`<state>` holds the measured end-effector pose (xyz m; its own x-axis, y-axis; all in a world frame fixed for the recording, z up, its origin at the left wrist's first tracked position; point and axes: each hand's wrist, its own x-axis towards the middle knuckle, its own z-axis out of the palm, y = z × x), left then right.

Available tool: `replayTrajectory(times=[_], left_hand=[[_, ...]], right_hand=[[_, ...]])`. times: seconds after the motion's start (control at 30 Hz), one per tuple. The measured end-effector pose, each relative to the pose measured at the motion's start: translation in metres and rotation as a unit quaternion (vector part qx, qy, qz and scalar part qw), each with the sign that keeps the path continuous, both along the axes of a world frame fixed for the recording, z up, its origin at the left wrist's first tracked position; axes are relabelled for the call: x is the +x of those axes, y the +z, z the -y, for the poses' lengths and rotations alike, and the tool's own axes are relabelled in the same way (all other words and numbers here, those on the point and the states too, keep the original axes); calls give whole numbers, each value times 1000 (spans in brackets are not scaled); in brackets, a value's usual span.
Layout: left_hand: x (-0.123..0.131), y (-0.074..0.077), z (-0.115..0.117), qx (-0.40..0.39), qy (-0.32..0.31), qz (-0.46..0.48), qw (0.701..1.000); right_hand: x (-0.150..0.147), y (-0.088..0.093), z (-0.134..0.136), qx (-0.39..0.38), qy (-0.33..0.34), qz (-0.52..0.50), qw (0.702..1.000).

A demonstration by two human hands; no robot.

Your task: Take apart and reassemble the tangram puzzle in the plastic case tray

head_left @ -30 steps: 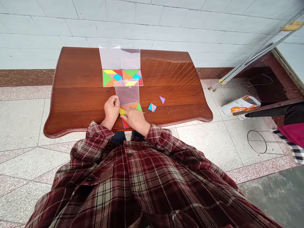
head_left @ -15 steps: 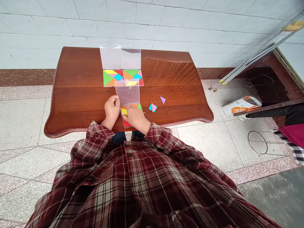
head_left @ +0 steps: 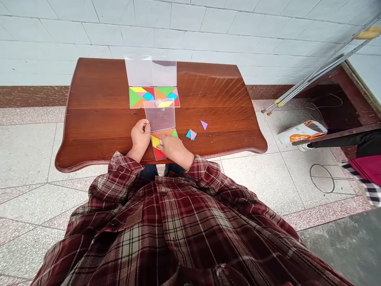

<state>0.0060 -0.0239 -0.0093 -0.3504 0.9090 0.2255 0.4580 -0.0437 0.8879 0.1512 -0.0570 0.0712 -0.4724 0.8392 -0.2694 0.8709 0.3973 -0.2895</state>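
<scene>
A tangram case (head_left: 165, 158) lies near the table's front edge, its clear lid (head_left: 161, 118) raised at the back. Inside it I see a yellow piece (head_left: 155, 142), a red piece (head_left: 158, 153), an orange piece (head_left: 167, 132) and a green piece (head_left: 174, 134). My left hand (head_left: 141, 137) rests against the case's left side with curled fingers; whatever they pinch is hidden. Over the case, my right hand (head_left: 175, 150) stretches its index finger onto the pieces, thumb apart. It covers part of the inside.
Right of the case lie overlapping blue and pink pieces (head_left: 191, 134) and a purple triangle (head_left: 204, 125). Two filled tangram cases with raised lids, a left one (head_left: 132, 106) and a right one (head_left: 179, 104), stand behind on the wooden table (head_left: 101, 127). Crutches (head_left: 309, 75) lean at right.
My right hand has shifted slightly right, with its thumb drawn back from the yellow piece. More of the yellow and red pieces shows. My left hand stays in place.
</scene>
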Motion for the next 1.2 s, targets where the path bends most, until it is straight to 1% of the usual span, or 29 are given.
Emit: replayTrajectory(times=[0.1, 0.23, 0.5, 0.63, 0.73, 0.8, 0.87, 1.0, 1.1, 1.17, 1.2], left_hand=[[0, -1, -1, 3, -2, -2, 1000], [-1, -3, -1, 5, -4, -3, 1000], [0, 3, 1, -3, -3, -7, 1000], [0, 3, 1, -5, -5, -3, 1000], [0, 2, 1, -5, 0, -2, 1000], [0, 2, 1, -8, 0, -7, 1000], [0, 2, 1, -10, -1, -10, 1000], [-2, 1, 0, -6, -2, -12, 1000], [-3, 0, -2, 1, -3, -13, 1000], [-3, 0, -3, 1, -3, -8, 1000], [-3, 0, -3, 1, -2, -5, 1000]], right_hand=[[3, 1, 3, -12, 2, 15, 1000], [-1, -3, 3, -14, 10, 16, 1000], [-6, -13, 2, 3, 8, 10, 1000], [-6, -16, 1, 10, 9, -7, 1000], [-2, -15, 0, 11, 1, -25, 1000], [8, -12, -3, 21, -21, -52, 998], [27, -8, -9, 38, -56, -88, 994], [85, -5, -25, 87, -162, -138, 973], [125, -8, -33, 105, -235, -115, 959], [139, -13, -35, 97, -250, -92, 959], [141, -16, -35, 86, -246, -84, 962]])
